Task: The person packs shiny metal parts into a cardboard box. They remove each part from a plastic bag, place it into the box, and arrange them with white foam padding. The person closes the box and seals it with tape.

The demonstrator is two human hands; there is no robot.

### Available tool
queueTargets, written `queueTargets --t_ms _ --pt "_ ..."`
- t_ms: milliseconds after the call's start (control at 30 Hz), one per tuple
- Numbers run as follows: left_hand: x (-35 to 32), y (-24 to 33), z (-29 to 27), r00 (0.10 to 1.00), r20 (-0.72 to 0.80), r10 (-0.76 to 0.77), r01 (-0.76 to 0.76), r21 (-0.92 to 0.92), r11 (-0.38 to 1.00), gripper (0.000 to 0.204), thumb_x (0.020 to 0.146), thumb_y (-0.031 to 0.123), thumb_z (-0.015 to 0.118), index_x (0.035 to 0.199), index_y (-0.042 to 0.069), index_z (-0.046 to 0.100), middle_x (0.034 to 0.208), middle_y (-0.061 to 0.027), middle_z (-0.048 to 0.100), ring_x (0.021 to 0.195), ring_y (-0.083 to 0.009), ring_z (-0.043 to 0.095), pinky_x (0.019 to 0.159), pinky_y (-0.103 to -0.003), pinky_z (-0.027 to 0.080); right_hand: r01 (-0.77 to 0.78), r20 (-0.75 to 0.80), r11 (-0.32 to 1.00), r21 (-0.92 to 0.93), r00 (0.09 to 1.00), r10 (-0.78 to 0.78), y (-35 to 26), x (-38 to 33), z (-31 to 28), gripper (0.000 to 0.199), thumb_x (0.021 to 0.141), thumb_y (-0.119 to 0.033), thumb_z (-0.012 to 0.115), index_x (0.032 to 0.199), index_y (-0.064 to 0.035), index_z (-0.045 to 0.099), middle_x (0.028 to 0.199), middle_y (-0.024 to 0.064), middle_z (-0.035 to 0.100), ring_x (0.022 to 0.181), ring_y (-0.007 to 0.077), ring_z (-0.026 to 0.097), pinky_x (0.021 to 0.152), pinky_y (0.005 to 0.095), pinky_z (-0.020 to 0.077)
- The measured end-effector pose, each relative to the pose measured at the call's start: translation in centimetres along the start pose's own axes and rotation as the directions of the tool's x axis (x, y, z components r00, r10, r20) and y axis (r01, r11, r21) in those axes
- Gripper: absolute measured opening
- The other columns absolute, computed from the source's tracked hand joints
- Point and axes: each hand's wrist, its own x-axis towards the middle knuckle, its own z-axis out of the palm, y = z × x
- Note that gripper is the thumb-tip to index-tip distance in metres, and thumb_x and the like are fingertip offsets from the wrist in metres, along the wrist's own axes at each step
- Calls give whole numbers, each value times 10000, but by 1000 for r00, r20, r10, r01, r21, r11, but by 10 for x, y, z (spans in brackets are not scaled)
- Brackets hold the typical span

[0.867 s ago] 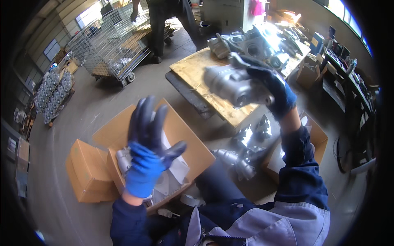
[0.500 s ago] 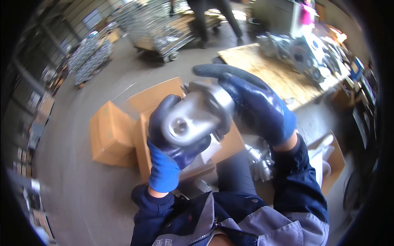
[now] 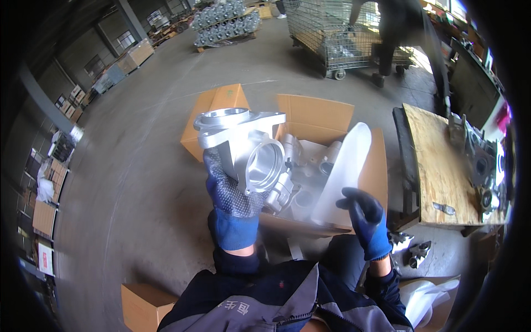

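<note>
My left hand (image 3: 235,193), in a dark-coated blue glove, is closed round the underside of a silver cast-metal housing (image 3: 238,141). The housing has a round flanged opening on top and a wide round bore facing right. My right hand (image 3: 365,216), gloved likewise, has its fingers bent at the edge of a white translucent foam sheet (image 3: 345,166) and appears to pinch it. The sheet stands up at a slant over an open cardboard box (image 3: 315,110). Inside the box are several metal castings (image 3: 301,202), partly covered by the sheet.
A second carton (image 3: 218,99) stands behind the housing. Right of the box is a wooden-topped table (image 3: 437,166) bearing metal parts. Castings (image 3: 420,254) lie on the floor near a carton with white foam (image 3: 428,299). A person (image 3: 398,39) stands by a wire cage cart (image 3: 332,39).
My right hand has left the housing and moved down to the foam sheet. My left hand has turned the housing. The view has swung right, so the box appears further right.
</note>
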Motion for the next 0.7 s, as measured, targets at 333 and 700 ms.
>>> queueTargets --t_ms 333,700 --pt "-8 -9 -11 925 6 379 -288 661 693 485 1089 338 491 1465 34 450 1388 -145 566 1250 -281 585 1055 -405 514 143 -232 731 -667 893 -386 -12 -17 -11 344 853 20 637 1193 13 694 1108 197 728 1106 378 682 1056 496 457" --pt "25 7 -17 835 267 480 -476 789 389 528 1048 380 539 1442 35 474 1370 -144 581 1238 -270 593 1062 -415 506 448 335 436 -781 889 -313 -21 -19 28 495 876 -282 707 1348 -143 653 1458 190 533 1473 418 363 1233 637 173"
